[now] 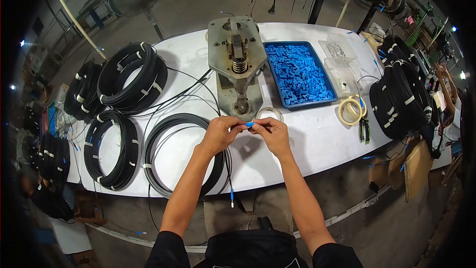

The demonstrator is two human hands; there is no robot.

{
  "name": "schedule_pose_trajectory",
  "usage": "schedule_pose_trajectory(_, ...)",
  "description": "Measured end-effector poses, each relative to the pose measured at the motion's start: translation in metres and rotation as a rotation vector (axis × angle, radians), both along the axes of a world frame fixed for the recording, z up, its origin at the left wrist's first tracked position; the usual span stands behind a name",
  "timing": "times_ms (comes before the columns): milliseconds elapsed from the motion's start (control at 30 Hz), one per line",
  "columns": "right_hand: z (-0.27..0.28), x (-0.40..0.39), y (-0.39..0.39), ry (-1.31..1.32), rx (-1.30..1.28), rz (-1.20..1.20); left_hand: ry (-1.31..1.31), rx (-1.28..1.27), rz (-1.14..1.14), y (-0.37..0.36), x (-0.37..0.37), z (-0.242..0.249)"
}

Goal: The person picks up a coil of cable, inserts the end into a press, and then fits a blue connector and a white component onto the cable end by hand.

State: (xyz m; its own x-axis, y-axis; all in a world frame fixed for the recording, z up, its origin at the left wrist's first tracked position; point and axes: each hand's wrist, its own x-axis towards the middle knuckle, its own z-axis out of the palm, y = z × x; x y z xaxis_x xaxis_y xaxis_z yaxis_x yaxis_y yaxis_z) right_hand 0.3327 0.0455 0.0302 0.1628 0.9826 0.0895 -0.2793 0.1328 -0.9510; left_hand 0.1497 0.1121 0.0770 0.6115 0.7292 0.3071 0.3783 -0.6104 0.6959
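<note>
My left hand and my right hand meet in front of the metal bench press. Fingertips of both pinch a small blue connector piece between them, one hand at each end. Its far details are too small to make out. Close to my left forearm lies a coil of black cable. A cable end with a blue connector hangs over the table's front edge. Behind my right hand is a roll of clear tape.
Right of the press stands a blue tray full of small blue pieces. Beyond it are clear plastic boxes, a cream tape roll and green-handled pliers. Bundled black cable coils lie left; more coils sit right.
</note>
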Motion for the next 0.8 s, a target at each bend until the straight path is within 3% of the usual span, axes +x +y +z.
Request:
schedule_pose_trajectory(200, 0.001, 0.003, 0.001, -0.004, 0.032, 0.011, -0.057, -0.011, -0.034, 0.004, 0.0, 0.0)
schedule_pose_trajectory(367, 0.0, -0.001, 0.004, 0.006, 0.029, 0.029, -0.056, 0.289, -0.089, 0.014, -0.01, -0.003)
schedule_pose_trajectory(567, 0.004, 0.002, 0.006, -0.024, 0.047, 0.039, -0.018, 0.098, -0.066, 0.007, -0.009, 0.001)
schedule_pose_trajectory(800, 0.006, 0.005, 0.007, -0.022, 0.04, 0.044, -0.004, 0.079, -0.066, 0.005, -0.006, 0.002)
